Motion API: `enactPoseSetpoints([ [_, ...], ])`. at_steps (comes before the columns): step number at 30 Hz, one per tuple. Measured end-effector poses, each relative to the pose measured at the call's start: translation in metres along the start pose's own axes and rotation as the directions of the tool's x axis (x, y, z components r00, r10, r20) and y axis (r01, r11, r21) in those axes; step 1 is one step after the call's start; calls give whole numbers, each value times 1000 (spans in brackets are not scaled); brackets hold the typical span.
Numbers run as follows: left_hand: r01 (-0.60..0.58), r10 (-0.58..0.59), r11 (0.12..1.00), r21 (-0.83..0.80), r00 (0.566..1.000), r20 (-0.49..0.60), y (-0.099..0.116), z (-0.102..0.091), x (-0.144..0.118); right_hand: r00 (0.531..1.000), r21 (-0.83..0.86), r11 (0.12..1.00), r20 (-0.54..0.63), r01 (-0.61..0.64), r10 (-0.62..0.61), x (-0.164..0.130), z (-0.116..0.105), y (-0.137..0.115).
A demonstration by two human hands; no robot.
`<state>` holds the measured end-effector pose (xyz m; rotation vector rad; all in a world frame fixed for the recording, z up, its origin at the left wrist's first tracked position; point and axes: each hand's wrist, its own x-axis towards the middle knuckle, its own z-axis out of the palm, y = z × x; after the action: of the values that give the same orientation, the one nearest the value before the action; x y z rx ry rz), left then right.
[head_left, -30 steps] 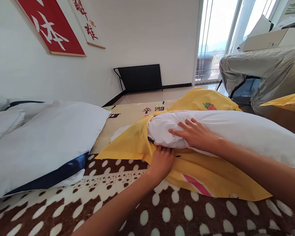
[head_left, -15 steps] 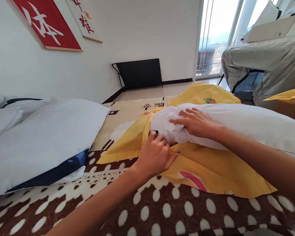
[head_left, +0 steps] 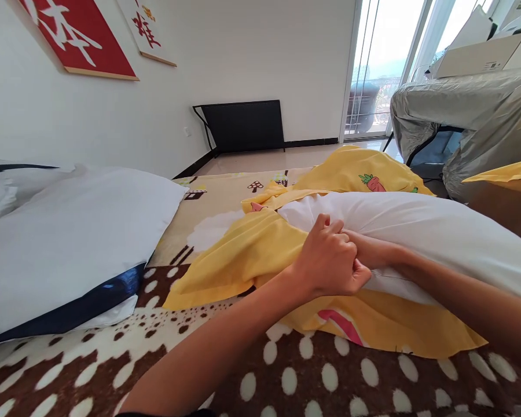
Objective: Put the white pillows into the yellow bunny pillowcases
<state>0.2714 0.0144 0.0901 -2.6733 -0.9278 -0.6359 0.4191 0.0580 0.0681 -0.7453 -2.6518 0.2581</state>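
A plump white pillow (head_left: 434,226) lies partly inside a yellow pillowcase (head_left: 243,249) printed with carrots. My left hand (head_left: 330,258) is closed in a fist at the pillowcase's edge, with the yellow cloth drawn up to it over the pillow's near side. Just behind it, my right hand (head_left: 364,249) rests against the white pillow. The left hand covers the right hand's fingers, so what they do is hidden. Part of the pillowcase spreads beneath the pillow and beyond its far side.
Other white pillows (head_left: 82,231) lie at the left on a brown and cream patterned blanket (head_left: 286,370). A black folded panel (head_left: 245,126) leans on the far wall. Furniture under a silver cover (head_left: 451,98) carries a box (head_left: 481,55) at the right.
My left hand has moved right, bringing the pillowcase's edge over more of the pillow's end. My right hand has slipped behind the left; its outspread fingers no longer show.
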Motion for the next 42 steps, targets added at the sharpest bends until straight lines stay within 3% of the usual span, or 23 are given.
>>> enactPoseSetpoints([
  [2, 4, 0, 999, -34, 992, 128, -14, -13, -12, 993, 145, 988, 104, 48, -63, -15, -4, -8],
  [5, 108, -50, 981, -161, 943, 330, -37, -38, -25, 978, 302, 953, 192, 23, -84, -28, 2, -27],
  [7, 158, -56, 951, -265, 932, 357, -45, -51, -24, 987, 283, 958, 161, -41, -6, -24, 11, -38],
  [9, 126, -34, 932, -341, 964, 263, -47, -55, -14, 990, 289, 949, 96, -123, 99, -13, 15, -43],
  [11, 101, -74, 917, -385, 994, 85, -49, -50, -1, 976, 406, 891, 14, -204, 217, 0, 8, -41],
  [13, 124, -148, 925, -361, 988, -40, -58, -37, 6, 931, 553, 796, -94, -245, 352, 6, -8, -35],
  [14, 155, -178, 933, -325, 983, -41, -65, -29, 7, 893, 590, 765, -154, -260, 422, 5, -18, -33],
  [16, 220, -211, 940, -261, 976, 62, -82, -13, 0, 800, 548, 775, -285, -316, 528, -2, -34, -36],
  [17, 244, -219, 938, -245, 967, 127, -89, -6, -6, 771, 485, 799, -331, -355, 544, -8, -39, -41],
  [18, 259, -221, 934, -246, 960, 171, -96, 0, -13, 771, 418, 824, -347, -383, 535, -14, -40, -49],
  [20, 230, -189, 939, -254, 966, 176, -102, 8, -26, 845, 338, 869, -276, -361, 459, -24, -32, -68],
  [22, 142, -117, 966, -216, 985, 127, -103, 13, -34, 922, 383, 875, -124, -298, 368, -29, -17, -86],
  [25, 81, -74, 991, -104, 995, 70, -101, 21, -35, 949, 545, 790, 35, -282, 314, -32, 5, -93],
  [28, 176, -176, 984, -9, 984, 19, -109, 27, -23, 934, 566, 747, 143, -348, 327, -38, 16, -79],
  [30, 251, -250, 968, 10, 968, -22, -120, 27, -9, 905, 450, 785, 196, -425, 378, -46, 16, -68],
  [33, 296, -295, 955, 5, 952, -77, -139, 20, 13, 854, 230, 823, 185, -519, 487, -58, 6, -58],
  [35, 312, -310, 950, -4, 945, -105, -147, 16, 22, 834, 163, 819, 154, -550, 529, -65, -9, -55],
  [37, 356, -359, 933, -47, 928, -104, -149, 16, 23, 825, 199, 801, 143, -565, 547, -68, -32, -52],
  [40, 387, -392, 910, -146, 920, -4, -140, 20, 14, 777, 332, 709, 152, -623, 611, -67, -70, -49],
  [42, 350, -341, 917, -192, 937, 81, -131, 20, 6, 737, 365, 655, 156, -662, 658, -60, -84, -50],
])
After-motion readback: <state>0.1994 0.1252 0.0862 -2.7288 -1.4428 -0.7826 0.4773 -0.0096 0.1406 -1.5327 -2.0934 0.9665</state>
